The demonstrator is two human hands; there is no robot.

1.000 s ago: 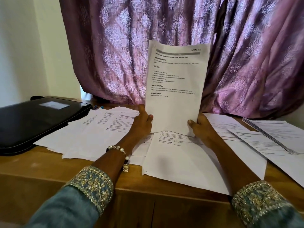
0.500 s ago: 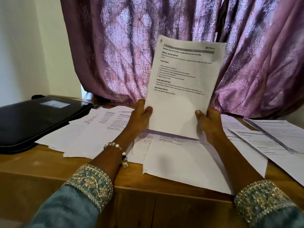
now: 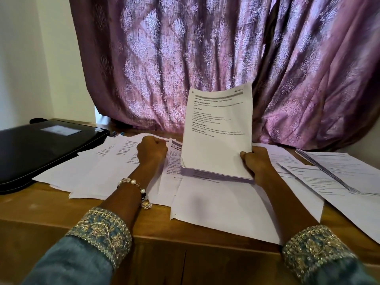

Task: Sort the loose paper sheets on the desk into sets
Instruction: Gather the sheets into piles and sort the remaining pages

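right hand (image 3: 259,166): centre right of frame, grip clamped on lower right edge of stack (image 3: 218,136), thumb on front face
stack: centre of frame, held upright, printed side facing camera, bottom edge resting on sheets (image 3: 226,206) lying flat on counter (image 3: 51,206)
left hand (image 3: 151,151): just left of stack, fingers curled into a fist, holds nothing, knuckles over loose sheets; apart from stack
sheets: spread flat across counter from centre left to right edge, overlapping; one with bold heading sits between left hand and stack
right pile (image 3: 337,171): right of frame, sheets fanned, well apart from stack
case (image 3: 41,149): black, left of frame, on counter, corner touching leftmost sheets
curtain (image 3: 205,58): purple patterned, upper frame, behind counter
bracelet (image 3: 135,188): beaded, on left wrist
sleeves (image 3: 98,233): blue with gold embroidered cuffs, lower frame
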